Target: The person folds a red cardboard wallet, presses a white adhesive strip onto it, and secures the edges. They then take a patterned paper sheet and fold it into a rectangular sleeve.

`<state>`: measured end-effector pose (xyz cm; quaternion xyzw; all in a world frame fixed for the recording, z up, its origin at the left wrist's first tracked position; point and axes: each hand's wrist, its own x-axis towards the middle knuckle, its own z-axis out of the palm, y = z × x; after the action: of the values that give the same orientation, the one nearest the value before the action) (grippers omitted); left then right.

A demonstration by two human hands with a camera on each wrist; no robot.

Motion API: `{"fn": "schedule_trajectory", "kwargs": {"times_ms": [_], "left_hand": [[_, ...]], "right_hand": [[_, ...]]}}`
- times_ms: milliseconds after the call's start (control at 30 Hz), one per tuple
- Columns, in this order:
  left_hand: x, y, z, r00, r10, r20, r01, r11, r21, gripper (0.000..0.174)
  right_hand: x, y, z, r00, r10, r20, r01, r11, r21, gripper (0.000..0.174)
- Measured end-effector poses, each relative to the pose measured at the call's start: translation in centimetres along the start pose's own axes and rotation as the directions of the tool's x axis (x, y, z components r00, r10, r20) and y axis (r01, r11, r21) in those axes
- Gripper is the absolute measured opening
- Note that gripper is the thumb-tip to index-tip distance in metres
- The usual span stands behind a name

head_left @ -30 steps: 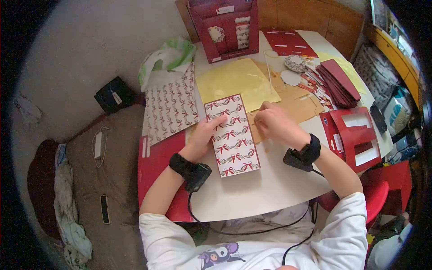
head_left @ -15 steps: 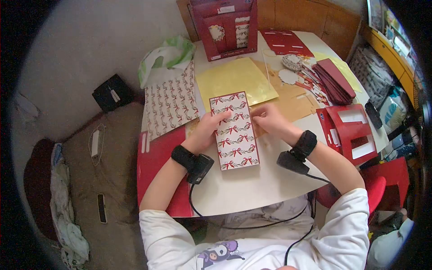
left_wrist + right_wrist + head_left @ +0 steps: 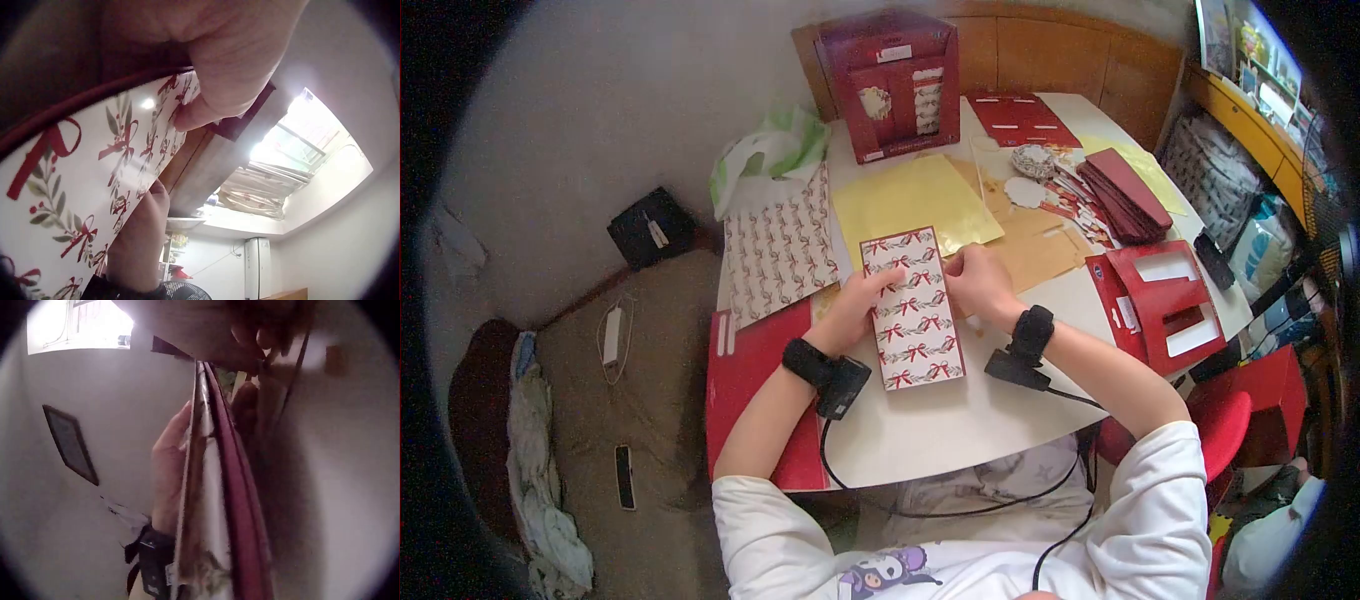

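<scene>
A long card (image 3: 915, 310) with rows of garlands and red bows stands slightly tilted above the table. The left hand (image 3: 862, 300) grips its left edge, thumb on the patterned face and fingers behind. At the upper right edge is the right hand (image 3: 982, 283), its fingers curled and touching or pinching that edge; in the right wrist view the exact contact is hard to tell. That view shows the card edge-on (image 3: 215, 487), with white and dark red layers and a narrow gap between them. The left wrist view shows the left thumb (image 3: 197, 115) lying on the printed face.
Behind the card lie yellow sheets (image 3: 905, 205) and brown paper (image 3: 1045, 245). A patterned sheet (image 3: 780, 250) is at left, a dark red display box (image 3: 900, 90) at the back. Dark red folders (image 3: 1128, 195), tags (image 3: 1025, 192) and a cut-out red packet (image 3: 1168, 305) lie at right.
The right hand has moved in from the right to the card's upper right edge. The left hand keeps its grip, and the head view has shifted a little.
</scene>
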<state>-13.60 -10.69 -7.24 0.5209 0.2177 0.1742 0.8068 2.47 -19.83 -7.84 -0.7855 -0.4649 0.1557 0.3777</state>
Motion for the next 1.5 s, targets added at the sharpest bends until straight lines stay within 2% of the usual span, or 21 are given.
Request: {"fn": "schedule_trajectory", "kwargs": {"times_ms": [200,267,367,500,567,600,667,700,767,833,900,967,1033,1100,1167,1300,1333,1400,1433,1500], "left_hand": [[0.3,-0.3,-0.1,0.999,-0.032,-0.022,0.031,0.999,-0.031,0.030],[0.5,-0.5,-0.5,0.999,-0.042,-0.015,0.041,0.999,-0.024,0.030],[0.5,-0.6,-0.7,0.998,-0.052,-0.028,0.052,0.999,0.015,0.030],[0.1,-0.2,-0.3,0.996,-0.042,-0.076,0.048,0.996,0.079,0.030],[-0.1,0.0,-0.1,0.995,-0.046,-0.087,0.053,0.995,0.082,0.030],[-0.2,0.1,-0.1,0.994,-0.045,-0.100,0.054,0.995,0.086,0.030],[0.0,-0.1,-0.2,0.993,-0.047,-0.112,0.056,0.995,0.080,0.030],[0.1,-0.2,-0.2,0.991,-0.045,-0.123,0.054,0.996,0.077,0.029],[0.2,-0.2,-0.3,0.992,-0.042,-0.120,0.050,0.996,0.068,0.029],[0.2,-0.2,-0.2,0.992,-0.036,-0.118,0.043,0.997,0.057,0.030],[0.0,-0.3,0.0,0.997,-0.018,-0.080,0.014,0.999,-0.049,0.030],[-0.7,-0.1,1.6,0.993,0.050,-0.102,-0.056,0.997,-0.061,0.030],[-0.7,-0.4,2.0,0.964,0.196,-0.182,-0.187,0.980,0.062,0.030],[-0.6,-0.1,3.1,0.944,0.263,-0.202,-0.259,0.965,0.044,0.030],[-1.0,0.8,4.6,0.813,0.533,-0.232,-0.483,0.842,0.242,0.028],[-1.4,1.8,6.4,0.763,0.604,-0.231,-0.533,0.790,0.303,0.030],[-1.1,1.7,7.1,0.703,0.682,-0.201,-0.625,0.728,0.282,0.031],[-0.4,1.3,7.6,0.675,0.707,-0.212,-0.638,0.703,0.313,0.031],[-0.3,1.2,7.8,0.658,0.722,-0.214,-0.645,0.687,0.336,0.031],[0.1,1.1,8.7,0.624,0.749,-0.223,-0.667,0.660,0.346,0.031]], "right_hand": [[0.0,0.1,0.1,0.998,-0.063,0.017,0.064,0.996,-0.063,0.023],[-0.1,0.4,0.5,0.977,-0.201,-0.075,0.191,0.974,-0.118,0.022],[-0.1,0.2,0.4,0.983,-0.172,-0.061,0.163,0.978,-0.132,0.020],[0.0,0.7,0.7,0.970,-0.225,-0.092,0.215,0.971,-0.108,0.019],[0.5,1.0,0.7,0.997,-0.075,-0.016,0.075,0.997,0.002,0.019],[0.8,1.2,0.6,0.997,-0.073,-0.014,0.073,0.997,0.001,0.019],[1.2,1.6,0.4,0.999,0.039,0.008,-0.039,0.990,0.132,0.020],[1.3,1.9,0.1,0.999,0.034,0.008,-0.035,0.991,0.131,0.020],[1.5,2.2,-0.7,0.992,0.085,0.097,-0.110,0.948,0.298,0.022],[1.6,2.1,-1.6,0.999,0.027,0.048,-0.040,0.952,0.305,0.022],[0.7,1.1,-3.1,0.997,-0.064,-0.035,0.073,0.909,0.410,0.020],[-0.6,-0.5,-4.4,0.993,-0.112,-0.036,0.116,0.876,0.468,0.020],[-1.8,-2.0,-4.8,0.984,-0.175,-0.038,0.164,0.796,0.583,0.020],[-2.8,-3.1,-5.1,0.977,-0.212,0.008,0.154,0.736,0.659,0.020],[-3.6,-4.2,-5.2,0.973,-0.224,0.050,0.118,0.673,0.730,0.017],[-4.0,-5.5,-5.4,0.957,-0.275,-0.093,0.256,0.648,0.718,0.012],[-3.9,-5.6,-5.5,0.954,-0.288,-0.085,0.259,0.643,0.721,0.012],[-3.8,-5.6,-5.8,0.931,-0.311,-0.194,0.350,0.602,0.717,0.008],[-3.8,-5.7,-6.0,0.929,-0.329,-0.169,0.343,0.592,0.730,0.008],[-3.6,-5.6,-6.5,0.913,-0.325,-0.248,0.401,0.589,0.702,0.006]]}}
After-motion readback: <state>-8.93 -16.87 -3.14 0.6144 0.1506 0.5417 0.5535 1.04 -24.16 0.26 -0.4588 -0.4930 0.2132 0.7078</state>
